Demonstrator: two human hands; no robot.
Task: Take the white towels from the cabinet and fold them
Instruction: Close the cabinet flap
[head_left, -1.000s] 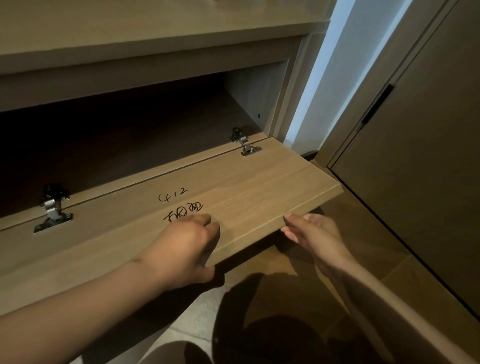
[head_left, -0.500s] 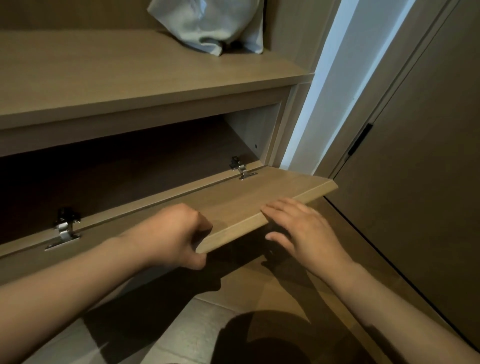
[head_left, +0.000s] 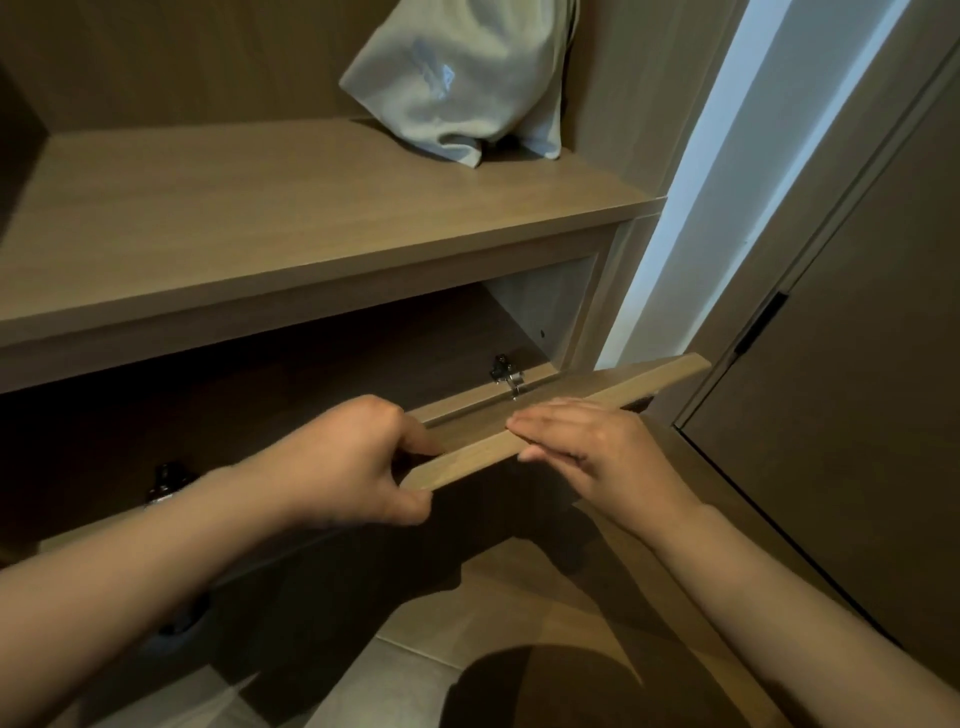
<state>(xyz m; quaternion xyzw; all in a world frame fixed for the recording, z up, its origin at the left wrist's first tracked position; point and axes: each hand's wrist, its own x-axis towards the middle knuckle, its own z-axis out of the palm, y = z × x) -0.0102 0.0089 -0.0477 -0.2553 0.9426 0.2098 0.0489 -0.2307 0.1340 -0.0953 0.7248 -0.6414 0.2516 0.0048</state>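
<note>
The cabinet (head_left: 545, 306) was seen in the middle of the frame. Its flap (head_left: 654, 383) was tipped partly open and was hinged along its lower side. The flap's free edge was gripped by the left hand (head_left: 343, 462), left of centre. The fingers were curled over the top and the thumb was tucked under.

The right hand (head_left: 597, 457) was laid flat on the same edge, just right of the left hand. Its fingers were held straight and close together, and nothing was held in it.

A silver hinge (head_left: 506, 374) was seen just above the right hand, at the flap's far side. The inside of the cabinet was dark, and what lay in it could not be made out.

Above the cabinet, a wooden shelf (head_left: 260, 218) was seen across the frame. A pale cloth bag (head_left: 457, 83) was slumped on the shelf at the top centre. A brown door (head_left: 857, 389) was seen at the right edge, and pale floor (head_left: 395, 675) at the bottom.
</note>
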